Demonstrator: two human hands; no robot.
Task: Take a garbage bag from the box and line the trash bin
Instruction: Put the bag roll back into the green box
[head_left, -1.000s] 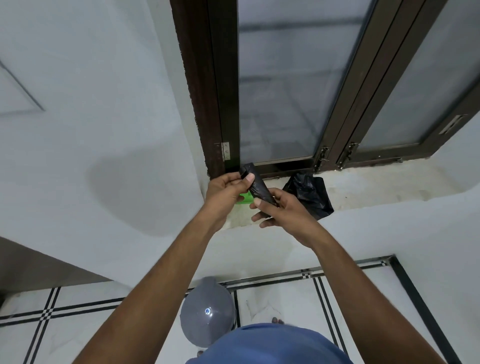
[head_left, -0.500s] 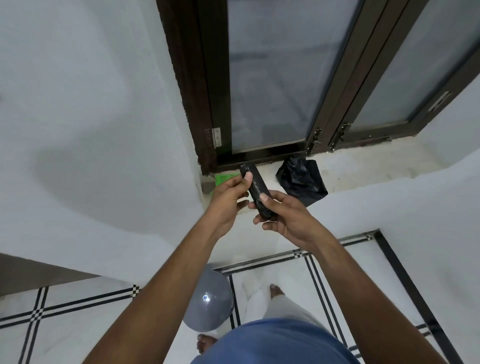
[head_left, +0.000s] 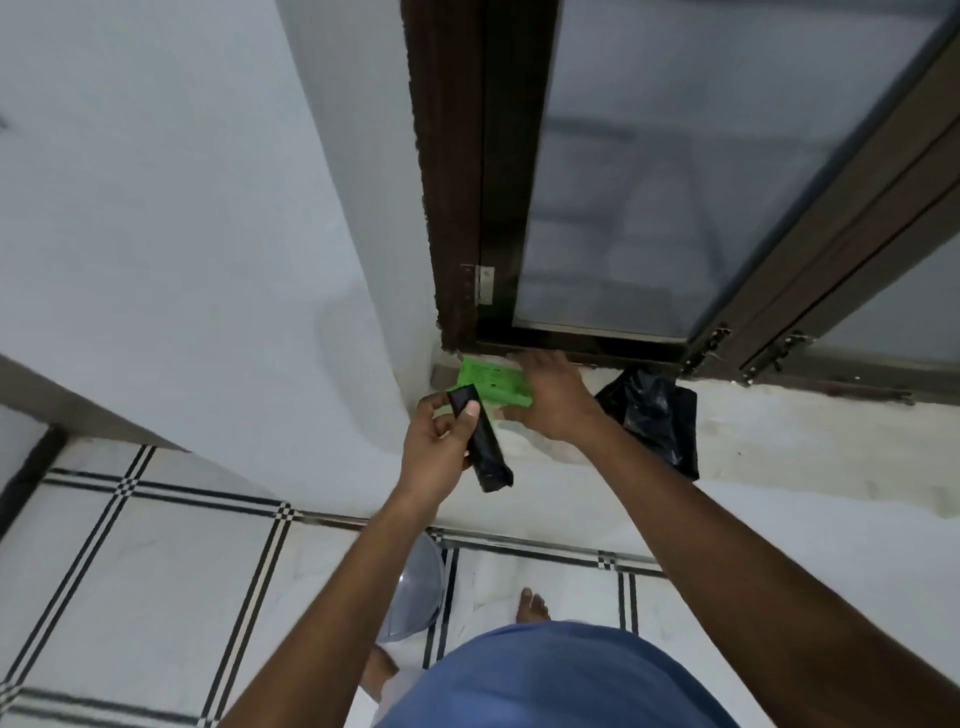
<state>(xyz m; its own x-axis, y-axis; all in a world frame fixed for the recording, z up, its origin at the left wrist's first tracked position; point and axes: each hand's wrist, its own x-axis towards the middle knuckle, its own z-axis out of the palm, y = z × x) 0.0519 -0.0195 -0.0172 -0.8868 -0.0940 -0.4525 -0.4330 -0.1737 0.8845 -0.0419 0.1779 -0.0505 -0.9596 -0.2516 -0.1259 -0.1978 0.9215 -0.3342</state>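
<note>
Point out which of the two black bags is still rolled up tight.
The rolled garbage bag gripped in the left hand. The other black bag lies loose and crumpled on the sill.

Trash bin (head_left: 415, 592) mostly behind forearm

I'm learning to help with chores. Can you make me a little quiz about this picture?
1. True or false: the left hand holds a folded black garbage bag.
2. What colour is the box on the window ledge?
3. The right hand is: A) on the box, B) on the grey bin lid, C) on the crumpled black bag.

Key: 1 true; 2 green; 3 A.
</note>
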